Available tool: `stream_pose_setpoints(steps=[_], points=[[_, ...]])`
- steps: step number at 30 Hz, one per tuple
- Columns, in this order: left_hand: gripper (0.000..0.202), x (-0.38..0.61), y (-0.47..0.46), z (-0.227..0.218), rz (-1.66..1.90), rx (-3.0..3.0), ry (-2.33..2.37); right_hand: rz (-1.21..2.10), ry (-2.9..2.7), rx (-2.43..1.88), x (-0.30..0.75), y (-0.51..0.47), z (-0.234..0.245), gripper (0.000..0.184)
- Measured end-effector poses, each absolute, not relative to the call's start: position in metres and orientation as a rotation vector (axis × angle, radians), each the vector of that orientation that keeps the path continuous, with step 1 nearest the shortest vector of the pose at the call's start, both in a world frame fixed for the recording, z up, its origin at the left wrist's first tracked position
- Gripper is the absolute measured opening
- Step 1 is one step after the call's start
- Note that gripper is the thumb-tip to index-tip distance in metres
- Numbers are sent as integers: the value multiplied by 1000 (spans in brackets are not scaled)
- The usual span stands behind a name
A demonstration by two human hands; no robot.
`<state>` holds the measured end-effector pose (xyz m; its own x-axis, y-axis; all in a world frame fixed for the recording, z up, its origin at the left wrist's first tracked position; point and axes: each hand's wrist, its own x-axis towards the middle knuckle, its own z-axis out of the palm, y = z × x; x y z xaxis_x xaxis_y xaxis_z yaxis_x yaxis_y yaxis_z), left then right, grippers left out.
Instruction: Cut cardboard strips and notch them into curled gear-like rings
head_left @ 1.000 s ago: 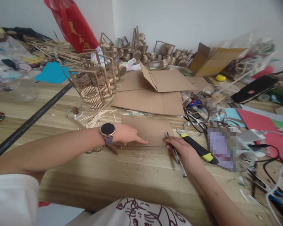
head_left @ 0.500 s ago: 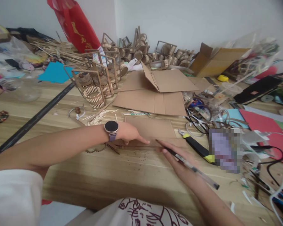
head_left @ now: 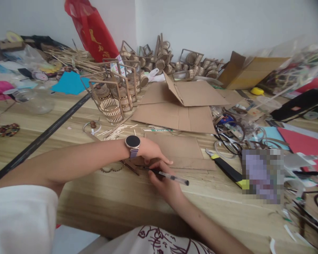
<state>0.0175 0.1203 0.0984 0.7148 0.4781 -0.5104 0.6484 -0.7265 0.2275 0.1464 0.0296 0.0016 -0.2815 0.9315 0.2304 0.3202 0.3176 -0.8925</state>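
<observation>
A: How is the cardboard laid out?

B: A flat, rectangular, plain brown cardboard sheet (head_left: 180,145) is laid on the pale, wood-grained counter (head_left: 116,208), nearer than a larger, creased brown cardboard piece (head_left: 164,114). Along the sheet's near edge a long, narrow, straight brown strip (head_left: 194,164) is set, its right end carried past the sheet's right side.

A: And the pen?

B: A slim pen with a clear barrel and dark front (head_left: 173,177) is held slantwise, tip to the left. Whether the strip is touched by the tip cannot be told.

A: How are the fingers placed?

B: The pen is grasped by the fingers of the right hand (head_left: 163,176). The strip is covered by the left hand (head_left: 151,150), its fingers released and the index extended.

A: What is changed from half a second ago?

B: The pen and right hand are shifted leftward, from the strip's right part to just beside the left hand. More of the strip's right part is exposed; the left hand is kept in place on it.
</observation>
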Motion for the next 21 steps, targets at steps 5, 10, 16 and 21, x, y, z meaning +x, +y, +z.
stream_pose_setpoints(steps=[5, 10, 16, 21], points=[[77, 17, 122, 98, -732, 2559, 775, 928, -1800, -1130, 145, 28, -3, 3], [78, 17, 126, 92, -703, 2535, 778, 923, -1806, -1138, 143, 29, -7, 3], [83, 18, 128, 89, -716, 2505, 765, 905, -1816, -1154, 140, 29, -9, 4], [63, 14, 126, 81, -599, 2450, 783, 896, -1830, -1145, 137, 31, -5, 3]])
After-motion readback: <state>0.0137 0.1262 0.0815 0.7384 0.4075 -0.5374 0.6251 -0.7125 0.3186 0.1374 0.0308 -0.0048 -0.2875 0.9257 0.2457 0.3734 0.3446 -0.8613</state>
